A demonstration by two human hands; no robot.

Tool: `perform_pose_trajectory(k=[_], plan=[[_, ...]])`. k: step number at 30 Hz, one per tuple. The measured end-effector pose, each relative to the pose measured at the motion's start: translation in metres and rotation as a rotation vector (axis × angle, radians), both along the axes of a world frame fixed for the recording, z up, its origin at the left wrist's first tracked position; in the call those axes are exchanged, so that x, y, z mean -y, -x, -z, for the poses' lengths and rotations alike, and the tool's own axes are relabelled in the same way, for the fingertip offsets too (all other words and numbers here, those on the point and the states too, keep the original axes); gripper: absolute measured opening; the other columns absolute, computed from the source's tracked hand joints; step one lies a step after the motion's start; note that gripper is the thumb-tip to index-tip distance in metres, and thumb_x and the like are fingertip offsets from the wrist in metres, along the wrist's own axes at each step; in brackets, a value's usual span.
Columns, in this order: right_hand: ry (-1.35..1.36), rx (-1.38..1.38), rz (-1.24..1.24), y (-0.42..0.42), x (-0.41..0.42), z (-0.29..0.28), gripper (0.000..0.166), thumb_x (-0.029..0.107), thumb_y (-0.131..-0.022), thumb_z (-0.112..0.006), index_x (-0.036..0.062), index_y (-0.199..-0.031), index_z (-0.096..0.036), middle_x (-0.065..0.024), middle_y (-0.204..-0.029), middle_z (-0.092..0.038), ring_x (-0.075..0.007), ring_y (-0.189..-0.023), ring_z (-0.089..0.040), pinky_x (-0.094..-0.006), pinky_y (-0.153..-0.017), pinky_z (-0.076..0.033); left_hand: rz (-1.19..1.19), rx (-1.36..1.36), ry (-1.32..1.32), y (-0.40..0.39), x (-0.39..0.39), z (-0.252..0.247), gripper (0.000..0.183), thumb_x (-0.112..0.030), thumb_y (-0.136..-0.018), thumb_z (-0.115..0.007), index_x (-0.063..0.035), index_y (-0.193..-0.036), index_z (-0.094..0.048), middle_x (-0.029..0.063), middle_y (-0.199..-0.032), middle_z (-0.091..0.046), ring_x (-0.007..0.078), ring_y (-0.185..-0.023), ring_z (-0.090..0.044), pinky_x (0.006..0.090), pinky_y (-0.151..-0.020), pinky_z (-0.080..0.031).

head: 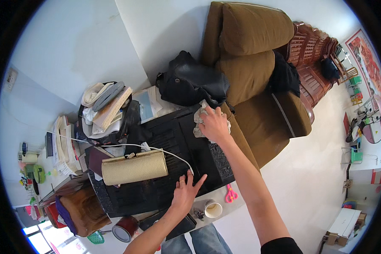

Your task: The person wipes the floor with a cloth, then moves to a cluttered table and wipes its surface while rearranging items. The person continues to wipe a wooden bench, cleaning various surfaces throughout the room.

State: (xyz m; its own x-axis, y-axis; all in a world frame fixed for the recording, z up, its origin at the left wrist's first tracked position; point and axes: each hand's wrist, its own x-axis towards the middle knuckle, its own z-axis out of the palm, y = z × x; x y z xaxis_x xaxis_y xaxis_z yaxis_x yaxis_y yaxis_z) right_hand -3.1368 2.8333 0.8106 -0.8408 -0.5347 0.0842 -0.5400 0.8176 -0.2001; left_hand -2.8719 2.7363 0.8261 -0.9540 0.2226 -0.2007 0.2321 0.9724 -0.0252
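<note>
My right hand (215, 123) presses a crumpled pale cloth (198, 123) onto the far right part of a black carved wooden panel (152, 193). My left hand (187, 190) rests with spread fingers near the panel's front edge, its fingertips by the end of a white cable (174, 154). A gold textured clutch bag (135, 168) lies on the panel left of that hand. Close in front are pink scissors (231, 194), a paper cup (213, 209) with a little liquid or residue inside, and a small bunch of what look like keys (198, 213).
A black leather bag (193, 81) sits beyond the cloth, next to a brown sofa (257, 117). At left stands a bag stuffed with rolled fabric (109, 96). A dark red can (125, 228) and a black flat case (181, 227) are near my legs.
</note>
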Motion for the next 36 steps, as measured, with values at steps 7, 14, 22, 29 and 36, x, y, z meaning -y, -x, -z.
perform_pose_trajectory(k=[7, 14, 22, 29, 36], plan=[[-0.012, 0.128, -0.054, -0.098, -0.068, -0.015, 0.037, 0.029, -0.078, -0.075, 0.0198, -0.114, -0.072, -0.0049, -0.125, -0.056, -0.0374, -0.115, -0.053, -0.0544, -0.087, -0.051, -0.045, -0.080, -0.002, -0.004, -0.002, 0.018, 0.085, -0.001, -0.081, -0.064, -0.0317, -0.156, -0.039, 0.0204, -0.140, -0.053, 0.0359, -0.107, -0.060, 0.0342, -0.065, -0.063], [-0.020, 0.528, -0.059, -0.135, -0.155, -0.041, 0.043, 0.022, -0.077, -0.072, 0.0199, -0.120, -0.073, -0.0072, -0.133, -0.060, -0.0342, -0.122, -0.056, -0.0470, -0.097, -0.051, -0.027, 0.075, -0.009, 0.004, -0.006, -0.005, 0.083, 0.003, -0.082, -0.063, -0.0267, -0.156, -0.038, 0.0212, -0.145, -0.047, 0.0381, -0.117, -0.057, 0.0339, -0.073, -0.063], [0.176, 0.148, 0.016, -0.103, -0.135, -0.012, 0.052, 0.012, -0.077, -0.073, 0.0269, -0.127, -0.068, -0.0067, -0.145, -0.050, -0.0349, -0.126, -0.051, -0.0461, -0.102, -0.050, -0.011, 0.177, -0.049, 0.012, -0.012, -0.010, 0.106, -0.009, -0.071, -0.084, -0.0274, -0.160, -0.029, 0.0221, -0.150, -0.039, 0.0442, -0.123, -0.054, 0.0381, -0.077, -0.064], [0.253, 0.381, -0.037, -0.156, -0.177, -0.016, 0.041, 0.012, -0.070, -0.075, 0.0242, -0.110, -0.076, -0.0064, -0.137, -0.056, -0.0347, -0.116, -0.057, -0.0457, -0.090, -0.052, -0.087, 0.233, -0.061, 0.007, -0.006, -0.014, 0.113, -0.012, -0.064, -0.091, -0.0305, -0.158, -0.031, 0.0209, -0.150, -0.037, 0.0472, -0.127, -0.049, 0.0458, -0.083, -0.062], [0.652, 0.455, 0.625, -0.246, -0.276, -0.033, 0.046, 0.006, -0.070, -0.075, 0.0166, -0.115, -0.076, -0.0131, -0.139, -0.056, -0.0345, -0.121, -0.059, -0.0399, -0.100, -0.050, 0.110, 0.149, -0.074, -0.001, -0.043, -0.041, 0.089, -0.019, -0.069, -0.087, -0.0217, -0.148, -0.046, 0.0171, -0.148, -0.040, 0.0365, -0.118, -0.052, 0.0431, -0.092, -0.053]])
